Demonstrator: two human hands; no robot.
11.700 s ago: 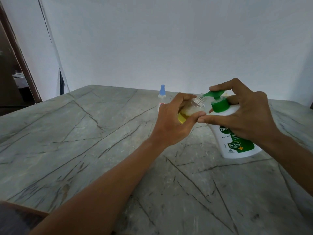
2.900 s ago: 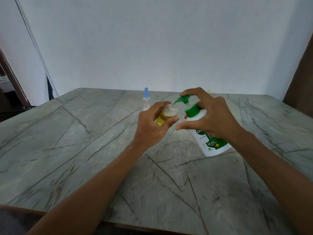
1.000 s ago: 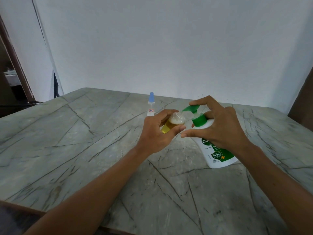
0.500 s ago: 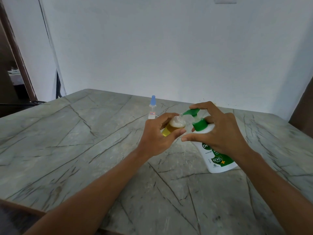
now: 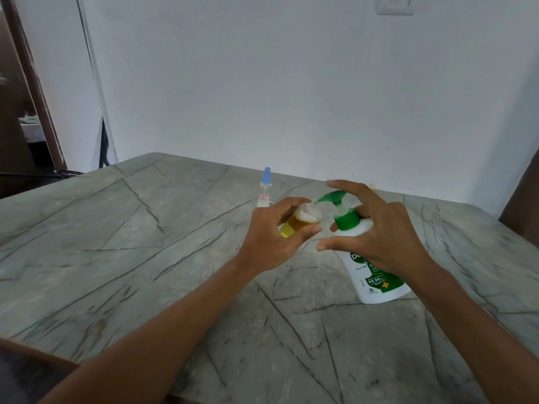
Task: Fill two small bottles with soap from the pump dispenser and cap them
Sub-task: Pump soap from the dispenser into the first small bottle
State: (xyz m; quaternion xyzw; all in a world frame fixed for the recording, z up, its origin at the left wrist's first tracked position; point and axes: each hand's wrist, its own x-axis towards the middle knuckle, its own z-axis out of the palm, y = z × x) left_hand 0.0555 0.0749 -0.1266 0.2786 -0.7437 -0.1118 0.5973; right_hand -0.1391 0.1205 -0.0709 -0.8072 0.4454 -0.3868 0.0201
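Observation:
My left hand [image 5: 269, 237] grips a small clear bottle [image 5: 297, 221], tilted, with yellow soap in its lower part and foam near its open neck. The neck sits right under the green nozzle of the pump dispenser [image 5: 370, 269], a white bottle with a green label standing on the table. My right hand [image 5: 379, 231] is wrapped around the dispenser's shoulder, with the index finger lying on top of the green pump head [image 5: 332, 198]. A second small bottle [image 5: 264, 189] with a blue cap stands upright behind my left hand.
The grey marble table [image 5: 131, 258] has its near edge at the bottom left. A white wall runs close behind it. A dark doorway [image 5: 17, 112] opens at the far left, and a brown panel [image 5: 522, 205] rises at the right edge.
The pump head has risen a little under my right index finger. The camera has tilted up slightly. Both hands keep the same hold on the bottle and dispenser.

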